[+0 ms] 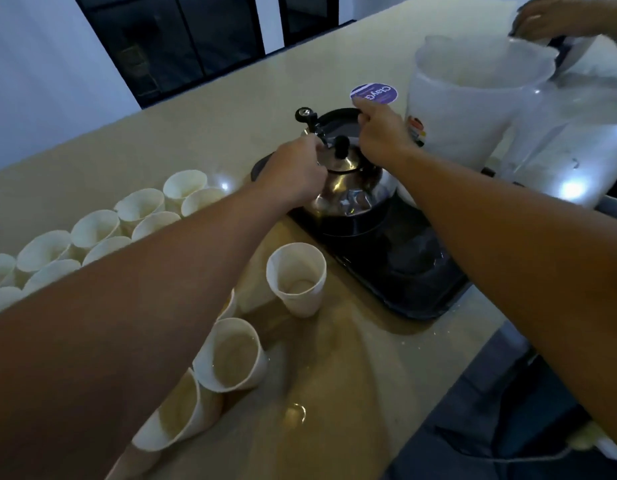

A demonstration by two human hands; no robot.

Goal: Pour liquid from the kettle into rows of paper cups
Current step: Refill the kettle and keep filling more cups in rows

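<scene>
Steel kettle (348,188) sits on a black tray (397,271), both hands on it: left hand (296,174) curled near the spout, right hand (380,133) gripping the handle. Paper cups (102,230) crowd left; big plastic jug (473,102) just behind.

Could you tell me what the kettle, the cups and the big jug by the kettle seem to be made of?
The kettle looks like polished metal, probably stainless steel: it mirrors the lights; its handle and knob look like black plastic. The cups seem matte off-white paper, with thin rolled rims. The jug appears translucent frosted plastic, cloudy and letting light through.
</scene>
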